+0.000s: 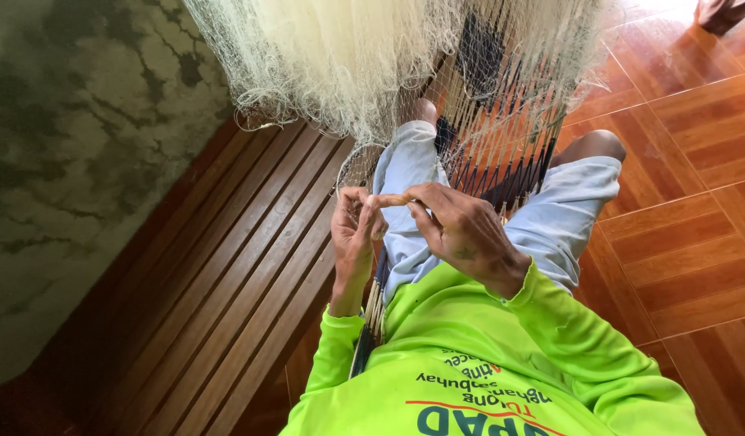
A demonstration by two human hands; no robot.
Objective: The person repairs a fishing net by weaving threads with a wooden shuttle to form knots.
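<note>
Both hands are working the fishing net [348,56], light, limp and easily snagged, hanging just above the grip: the left hand [352,234] is pinching its fine strands while the right hand [461,230] is clenching a thin wooden needle [392,199].

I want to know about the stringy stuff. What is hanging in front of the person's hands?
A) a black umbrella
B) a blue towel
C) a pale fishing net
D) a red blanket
C: a pale, fine-meshed net hangs bunched above the left hand and right hand, which pinch its strands together over the lap.
</note>
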